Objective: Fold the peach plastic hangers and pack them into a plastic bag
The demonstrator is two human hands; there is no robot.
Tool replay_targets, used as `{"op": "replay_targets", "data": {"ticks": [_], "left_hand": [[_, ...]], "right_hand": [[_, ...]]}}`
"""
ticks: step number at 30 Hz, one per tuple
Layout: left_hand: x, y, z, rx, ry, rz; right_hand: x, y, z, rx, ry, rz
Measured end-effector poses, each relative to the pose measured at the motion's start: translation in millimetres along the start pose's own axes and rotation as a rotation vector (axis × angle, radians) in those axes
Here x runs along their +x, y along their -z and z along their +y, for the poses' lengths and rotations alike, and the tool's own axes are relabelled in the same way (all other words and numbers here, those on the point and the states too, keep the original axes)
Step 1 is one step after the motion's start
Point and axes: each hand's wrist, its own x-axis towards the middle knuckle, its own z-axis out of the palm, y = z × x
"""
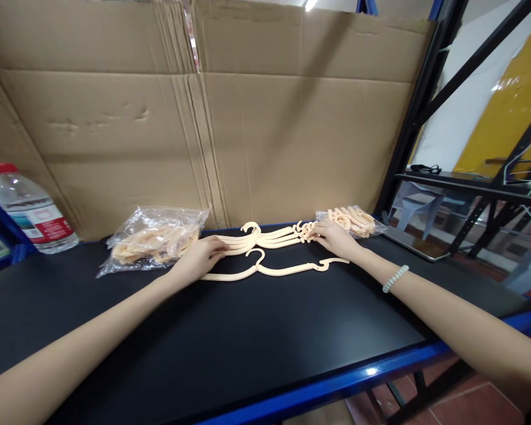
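Observation:
A stack of cream-peach plastic clothes hangers [274, 241] lies across the black tabletop, hooks toward the back. My left hand [199, 258] has its fingers curled round the stack's left end. At the right end, my right hand [336, 239] grips the hangers near their small notched hooks, a beaded bracelet on its wrist. One separate hanger [287, 271] lies flat in front of the stack. Its left tip runs under or beside my left hand, and its right arm shows a small hook and a straight end. My fingertips are partly hidden on both sides.
A clear plastic bag [154, 239] of hanger parts sits behind my left forearm. Another opened bag of curved parts [351, 221] lies behind my right hand. A water bottle [35, 212] stands at the far left. Cardboard [292, 130] walls the back; a flat tablet-like object [418, 243] lies at right.

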Motion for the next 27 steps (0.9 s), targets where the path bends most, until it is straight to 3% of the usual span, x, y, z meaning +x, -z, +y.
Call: {"op": "replay_targets", "data": {"ticks": [7,18,22,27], "left_hand": [[-0.6,2.0,6.0,0.013,-0.007,0.088],[-15.6,4.5,30.4,-0.005,0.011,0.285],[-24.9,0.9,42.6,-0.090,0.035,0.309],[-29.1,-3.7,50.5,-0.178,0.109,0.290]], "right_hand": [[-0.3,3.5,-5.7,0.160,-0.092,0.168],[-5.7,32.4,-28.5,0.488,-0.470,0.557],[-7.4,49.6,-51.5,0.900,-0.585,0.570],[-5.8,58.9,-71.5,1.136,-0.632,0.416]]}}
